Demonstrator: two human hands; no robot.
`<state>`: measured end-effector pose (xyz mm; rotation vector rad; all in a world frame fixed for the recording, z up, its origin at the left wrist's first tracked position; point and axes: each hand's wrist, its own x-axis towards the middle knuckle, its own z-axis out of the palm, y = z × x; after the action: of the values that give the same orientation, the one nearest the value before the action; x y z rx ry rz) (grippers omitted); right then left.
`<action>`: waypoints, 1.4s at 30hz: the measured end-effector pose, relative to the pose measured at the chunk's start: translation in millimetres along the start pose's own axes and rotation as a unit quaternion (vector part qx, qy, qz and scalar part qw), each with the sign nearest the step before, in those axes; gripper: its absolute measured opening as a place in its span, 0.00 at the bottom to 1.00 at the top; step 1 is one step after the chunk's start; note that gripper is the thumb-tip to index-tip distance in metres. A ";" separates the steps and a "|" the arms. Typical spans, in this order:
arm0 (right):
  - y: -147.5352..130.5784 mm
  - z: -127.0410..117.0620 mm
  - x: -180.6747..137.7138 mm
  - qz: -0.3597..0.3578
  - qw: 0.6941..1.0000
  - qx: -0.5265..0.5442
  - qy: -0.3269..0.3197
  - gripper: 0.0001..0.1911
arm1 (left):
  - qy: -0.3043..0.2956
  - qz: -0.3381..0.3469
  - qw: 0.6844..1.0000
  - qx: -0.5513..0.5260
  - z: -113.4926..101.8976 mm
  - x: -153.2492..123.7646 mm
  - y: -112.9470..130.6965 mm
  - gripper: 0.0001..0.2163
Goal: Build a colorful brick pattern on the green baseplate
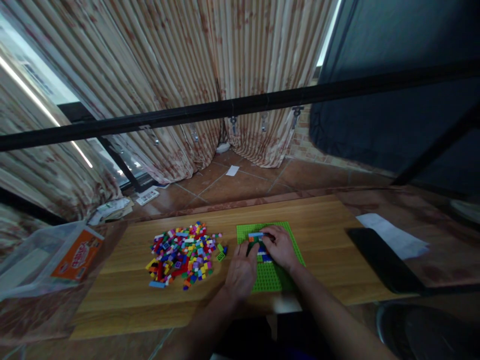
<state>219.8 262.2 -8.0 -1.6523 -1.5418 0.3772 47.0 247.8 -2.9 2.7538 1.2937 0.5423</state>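
Note:
A green studded baseplate (268, 281) lies on the wooden board, with a small build of toy building bricks (256, 235) near its middle. Light blue, orange, teal, dark and blue-and-white bricks show between my hands. From the left, my left hand (242, 267) closes on the build's near left side, thumb and fingers bent around it. My right hand (280, 246) grips the build from the right, its fingers curled over the upper edge. The fingertips cover part of the bricks, so exactly which ones they touch is hidden.
A loose pile of many-coloured bricks (187, 252) spreads left of the baseplate. At far left stands a clear plastic box (37, 287) with an orange label. A black flat object (384, 260) and white paper (392, 235) lie right. A dark metal rail (240, 107) crosses beyond.

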 end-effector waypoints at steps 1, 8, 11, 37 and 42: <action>0.3 0.0 0.1 0.000 1.000 -0.001 -0.002 0.11 | 0.010 -0.003 1.000 0.002 2.3 -1.5 -0.4 0.19; -0.3 -0.5 2.6 0.006 1.000 -0.001 -0.020 0.11 | 0.030 -0.007 0.999 -0.020 6.6 -4.0 -1.6 0.17; -1.0 -1.1 3.6 0.009 1.000 0.000 -0.027 0.11 | 0.034 -0.008 0.999 -0.020 5.9 -3.5 -1.5 0.17; 13.4 0.6 -2.3 -0.027 0.999 -0.008 -0.041 0.17 | 0.065 -0.041 0.995 -0.063 -5.0 -15.6 7.4 0.16; 16.0 0.0 -3.8 -0.026 0.999 0.001 -0.045 0.20 | 0.108 -0.079 0.987 -0.086 -24.6 -50.1 -6.5 0.18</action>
<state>229.9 260.2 -20.7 -1.6098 -1.6481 0.4296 4.5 211.7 4.4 2.4827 1.4169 0.9110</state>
